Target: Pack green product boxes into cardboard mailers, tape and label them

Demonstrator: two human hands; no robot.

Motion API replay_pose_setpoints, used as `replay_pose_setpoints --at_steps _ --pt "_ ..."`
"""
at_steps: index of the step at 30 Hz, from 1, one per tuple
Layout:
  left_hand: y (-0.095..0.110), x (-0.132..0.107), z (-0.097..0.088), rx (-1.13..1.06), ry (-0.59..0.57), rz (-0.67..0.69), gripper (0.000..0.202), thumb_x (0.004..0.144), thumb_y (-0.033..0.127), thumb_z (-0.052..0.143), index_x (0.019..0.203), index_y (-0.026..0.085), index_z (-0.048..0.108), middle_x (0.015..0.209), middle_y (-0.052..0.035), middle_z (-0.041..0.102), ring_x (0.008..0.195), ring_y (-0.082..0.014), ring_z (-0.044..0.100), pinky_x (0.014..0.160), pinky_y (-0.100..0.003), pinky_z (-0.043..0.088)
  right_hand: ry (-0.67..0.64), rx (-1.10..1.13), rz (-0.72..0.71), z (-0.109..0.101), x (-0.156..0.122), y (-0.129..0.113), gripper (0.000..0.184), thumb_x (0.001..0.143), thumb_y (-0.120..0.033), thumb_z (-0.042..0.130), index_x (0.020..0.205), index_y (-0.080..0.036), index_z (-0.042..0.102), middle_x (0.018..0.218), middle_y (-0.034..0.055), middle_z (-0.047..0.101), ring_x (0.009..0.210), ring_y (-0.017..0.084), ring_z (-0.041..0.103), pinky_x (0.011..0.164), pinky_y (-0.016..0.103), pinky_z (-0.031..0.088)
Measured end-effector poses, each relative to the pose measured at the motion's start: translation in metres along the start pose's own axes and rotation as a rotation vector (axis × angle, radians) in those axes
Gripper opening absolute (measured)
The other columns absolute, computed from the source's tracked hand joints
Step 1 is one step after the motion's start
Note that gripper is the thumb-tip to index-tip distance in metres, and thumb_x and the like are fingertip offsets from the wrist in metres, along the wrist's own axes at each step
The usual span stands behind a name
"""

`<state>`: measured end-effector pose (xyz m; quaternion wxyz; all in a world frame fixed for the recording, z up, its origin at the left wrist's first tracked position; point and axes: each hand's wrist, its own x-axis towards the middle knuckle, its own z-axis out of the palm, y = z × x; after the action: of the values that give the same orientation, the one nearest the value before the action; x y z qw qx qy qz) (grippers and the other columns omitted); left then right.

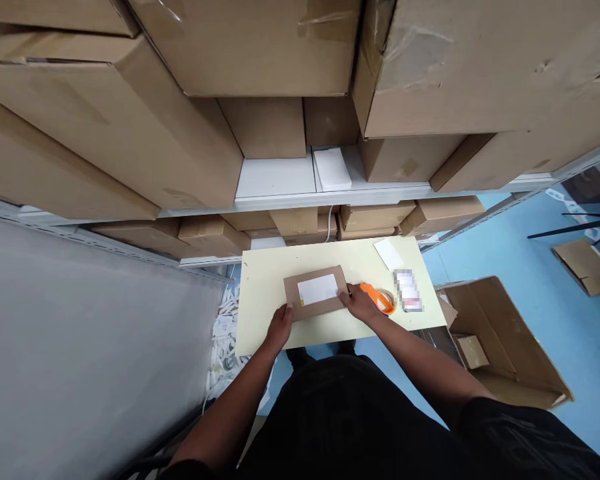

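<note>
A flat brown cardboard box (293, 288) with a white label (319, 289) on its top is between my hands, over the pale yellow table (260, 333). My left hand (281, 325) grips its near left corner, thumb on top. On the right side, my right hand (359, 301) holds the box with the thumb by the label's edge. Just beyond that hand lies an orange tape dispenser (379, 298) with a roll of tape. A blurred-out rectangular item (408, 291) and a white paper (389, 254) rest farther right.
Shelves (280, 200) stacked with large cardboard boxes (250, 47) rise behind the table. A big open carton (505, 333) with smaller boxes inside stands on the blue floor to the right. Crumpled white scraps (225, 347) lie at the left, beside a grey wall (90, 333).
</note>
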<state>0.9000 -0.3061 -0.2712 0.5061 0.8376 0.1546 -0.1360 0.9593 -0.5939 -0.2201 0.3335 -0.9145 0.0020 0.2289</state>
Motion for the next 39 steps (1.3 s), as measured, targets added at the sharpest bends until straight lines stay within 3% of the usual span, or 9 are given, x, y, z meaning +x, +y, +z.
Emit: replay_pose_setpoints --at_steps 5,10,13,16,20,22,24,28,39 --pt "-0.008 -0.001 -0.001 -0.096 -0.046 -0.189 0.070 0.094 0.071 0.032 0.124 0.017 0.066 0.112 -0.0131 0.074 0.091 -0.0254 0.072 0.077 -0.041 0.061 0.338 -0.260 0.081 0.014 -0.037 0.060 0.046 0.098 -0.052 0.052 0.125 -0.015 0.061 0.126 0.0179 0.063 0.124 0.033 0.054 0.102 0.042 0.041" --pt "-0.007 -0.043 -0.019 -0.054 -0.017 -0.147 0.052 0.088 0.065 0.051 0.107 0.018 0.067 0.102 -0.0097 0.074 0.088 -0.0250 0.074 0.077 -0.038 0.059 0.277 -0.449 0.256 0.029 -0.048 0.097 0.042 0.098 -0.042 0.053 0.128 -0.014 0.060 0.131 0.0207 0.062 0.125 0.036 0.051 0.098 0.047 0.039" --pt "0.020 -0.069 -0.035 0.037 -0.077 -0.035 0.041 0.091 0.056 0.054 0.101 0.020 0.069 0.091 -0.0057 0.074 0.085 -0.0237 0.072 0.079 -0.037 0.057 0.291 -0.357 0.241 0.023 -0.041 0.102 0.036 0.096 -0.034 0.052 0.124 -0.014 0.063 0.128 0.0202 0.064 0.124 0.035 0.052 0.097 0.045 0.039" --pt "0.072 -0.070 -0.037 0.149 -0.139 0.176 0.032 0.096 0.049 0.053 0.100 0.022 0.071 0.094 -0.0046 0.073 0.091 -0.0217 0.069 0.084 -0.035 0.054 0.325 -0.056 0.222 0.009 -0.045 0.102 0.031 0.090 -0.040 0.055 0.104 -0.016 0.067 0.106 0.0152 0.069 0.106 0.031 0.060 0.087 0.039 0.043" --pt "0.150 -0.026 0.009 0.195 -0.286 0.357 0.029 0.095 0.044 0.055 0.105 0.022 0.072 0.108 -0.0074 0.070 0.098 -0.0213 0.065 0.088 -0.034 0.052 0.325 0.405 0.131 -0.005 -0.070 0.093 0.022 0.083 -0.042 0.053 0.077 -0.021 0.060 0.079 0.0042 0.063 0.080 0.023 0.059 0.069 0.031 0.043" --pt "0.177 0.000 0.043 0.152 -0.409 0.292 0.033 0.093 0.046 0.056 0.106 0.021 0.072 0.108 -0.0076 0.071 0.097 -0.0218 0.065 0.086 -0.034 0.051 0.300 0.541 0.103 -0.009 -0.082 0.086 0.022 0.082 -0.041 0.053 0.071 -0.022 0.056 0.072 0.0015 0.059 0.073 0.021 0.056 0.064 0.030 0.041" --pt "0.191 0.020 0.072 0.111 -0.556 0.167 0.038 0.092 0.052 0.054 0.096 0.019 0.072 0.091 -0.0050 0.071 0.083 -0.0202 0.065 0.075 -0.032 0.050 0.288 0.608 0.094 -0.012 -0.090 0.081 0.022 0.081 -0.041 0.053 0.068 -0.023 0.054 0.069 0.0002 0.055 0.069 0.019 0.053 0.062 0.029 0.039" --pt "0.196 0.031 0.106 0.005 -0.644 -0.047 0.039 0.083 0.056 0.063 0.085 0.018 0.068 0.071 -0.0007 0.063 0.064 -0.0150 0.056 0.061 -0.028 0.043 0.285 0.659 0.112 -0.015 -0.096 0.083 0.030 0.082 -0.045 0.056 0.064 -0.023 0.049 0.066 -0.0009 0.050 0.066 0.017 0.049 0.059 0.028 0.035" --pt "0.200 0.019 0.131 -0.094 -0.727 -0.315 0.045 0.071 0.059 0.075 0.080 0.017 0.064 0.065 0.0028 0.054 0.059 -0.0102 0.046 0.061 -0.025 0.036 0.204 0.799 0.156 -0.024 -0.094 0.114 0.036 0.084 -0.053 0.056 0.066 -0.022 0.053 0.065 -0.0018 0.050 0.063 0.016 0.048 0.059 0.028 0.035"
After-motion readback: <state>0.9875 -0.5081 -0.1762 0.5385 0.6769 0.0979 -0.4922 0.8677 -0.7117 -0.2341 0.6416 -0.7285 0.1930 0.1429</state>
